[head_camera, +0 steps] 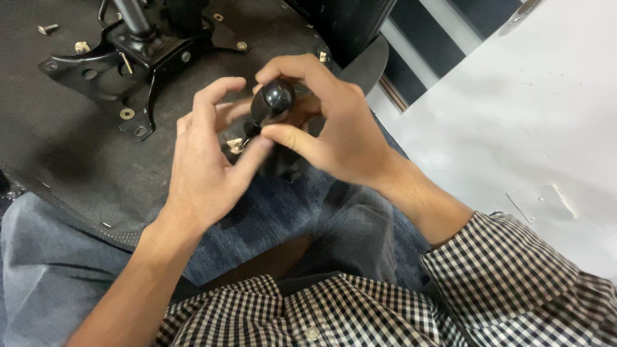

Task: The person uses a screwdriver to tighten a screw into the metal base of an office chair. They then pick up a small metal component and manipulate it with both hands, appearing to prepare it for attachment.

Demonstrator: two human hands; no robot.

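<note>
**Two hands at a black knobbed part over an upturned chair seat**

A black metal bracket [138, 54] is seen bolted near the far left edge of the upturned chair seat [58, 154], with a loose screw [47, 28] and a washer [127, 114] lying beside it. The left hand [205, 167] is held over the seat's right edge, fingers curled, its thumb and fingertips pinching a small pale fitting [235, 144]. The black knobbed part [273, 103] is gripped just to the right, above the lap, by the right hand [334, 128], whose fingers are wrapped around it. A white floor [514, 115] is shown at the right.
</note>
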